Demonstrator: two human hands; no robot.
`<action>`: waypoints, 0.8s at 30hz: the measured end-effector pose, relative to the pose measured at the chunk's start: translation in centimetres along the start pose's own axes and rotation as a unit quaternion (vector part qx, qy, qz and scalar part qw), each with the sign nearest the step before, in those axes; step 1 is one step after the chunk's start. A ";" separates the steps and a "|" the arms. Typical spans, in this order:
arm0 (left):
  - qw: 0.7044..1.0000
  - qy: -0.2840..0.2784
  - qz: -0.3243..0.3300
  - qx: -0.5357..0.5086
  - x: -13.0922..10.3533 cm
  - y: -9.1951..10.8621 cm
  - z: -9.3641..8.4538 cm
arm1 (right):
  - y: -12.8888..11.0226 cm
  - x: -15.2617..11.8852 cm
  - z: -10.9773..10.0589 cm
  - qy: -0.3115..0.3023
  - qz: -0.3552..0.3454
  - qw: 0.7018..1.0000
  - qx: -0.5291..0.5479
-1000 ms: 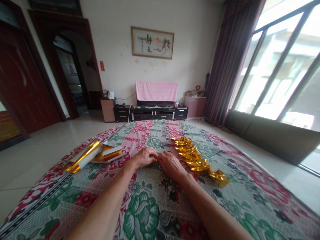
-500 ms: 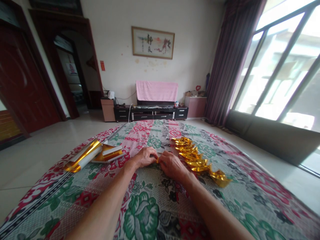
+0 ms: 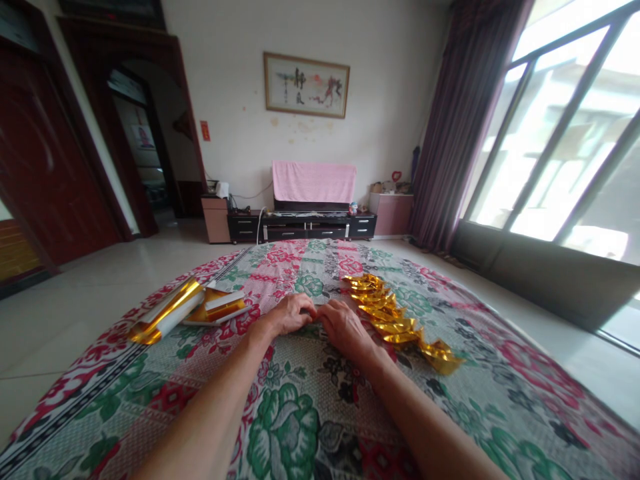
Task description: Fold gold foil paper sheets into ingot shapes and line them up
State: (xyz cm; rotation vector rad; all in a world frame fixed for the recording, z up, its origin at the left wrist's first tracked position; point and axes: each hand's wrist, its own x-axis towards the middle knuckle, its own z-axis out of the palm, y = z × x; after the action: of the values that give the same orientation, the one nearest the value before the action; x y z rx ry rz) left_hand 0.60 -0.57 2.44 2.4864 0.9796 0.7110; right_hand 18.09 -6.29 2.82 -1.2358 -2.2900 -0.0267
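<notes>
My left hand (image 3: pixel 295 313) and my right hand (image 3: pixel 340 321) meet over the middle of the flowered tablecloth (image 3: pixel 283 427), fingertips touching or nearly so. The fingers of both are bent and pinched together; whatever lies between them is hidden. Just right of my right hand, a slanting row of several folded gold foil pieces (image 3: pixel 395 327) rests on the cloth. Off to the left lie a rolled gold and white sheet (image 3: pixel 167 313) and a smaller stack of gold foil sheets with white edges (image 3: pixel 223 307).
Beyond the round table's far edge stands a low black cabinet (image 3: pixel 307 230), with a pink cloth (image 3: pixel 314 181) over a screen on it. A purple curtain (image 3: pixel 450 127) and large window are at the right, dark red doors at the left.
My right hand has shifted slightly, its fingers now nearer my left fingertips. The small gold bit seen between the hands before is now hidden.
</notes>
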 end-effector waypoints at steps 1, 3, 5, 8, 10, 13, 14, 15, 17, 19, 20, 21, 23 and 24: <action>1.000 0.001 0.001 0.001 0.0 0.0 0.0 | 0.0 0.0 0.0 -0.003 0.003 1.000 0.003; 1.000 0.002 0.000 0.002 0.1 -0.1 0.1 | 0.1 -0.1 0.0 -0.012 0.012 1.000 0.008; 1.000 0.004 -0.003 0.003 0.1 -0.1 0.1 | 0.1 -0.1 0.0 -0.014 0.018 1.000 0.011; 1.000 0.007 -0.004 0.007 0.1 0.1 0.1 | 0.1 -0.2 0.1 -0.006 0.021 1.000 0.019; 1.000 0.007 -0.005 0.008 0.1 0.2 0.0 | 0.2 -0.3 0.2 -0.002 0.020 0.999 0.026; 1.000 0.005 -0.007 0.005 0.1 0.4 0.0 | 0.2 -0.4 0.4 0.014 0.011 0.999 0.032; 1.000 0.006 -0.009 0.005 0.1 0.4 0.0 | 0.3 -0.4 0.4 0.024 0.007 0.999 0.032; 1.000 0.007 -0.011 0.005 0.1 0.4 0.0 | 0.3 -0.5 0.5 0.035 0.005 0.999 0.031; 1.000 0.008 -0.015 0.007 0.1 0.4 0.0 | 0.3 -0.6 0.5 0.056 0.006 0.998 0.026; 1.000 0.007 -0.013 0.008 0.1 0.5 0.0 | 0.3 -0.7 0.6 0.067 0.008 0.997 0.022; 1.000 0.006 -0.011 0.009 0.1 0.5 0.0 | 0.3 -0.8 0.6 0.070 0.010 0.997 0.021; 1.000 0.006 -0.008 0.009 0.1 0.5 0.0 | 0.3 -0.8 0.6 0.071 0.012 0.997 0.022; 1.000 0.007 -0.006 0.010 0.1 0.6 0.0 | 0.4 -0.8 0.7 0.069 0.013 0.997 0.025; 1.000 0.007 -0.005 0.011 0.1 0.6 0.0 | 0.4 -0.8 0.7 0.067 0.013 0.997 0.028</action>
State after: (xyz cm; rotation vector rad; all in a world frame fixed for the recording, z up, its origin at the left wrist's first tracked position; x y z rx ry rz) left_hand 0.93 -0.92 2.78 2.4965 1.0100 0.7183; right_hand 18.41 -6.53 1.75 -1.1984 -2.1438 -0.0342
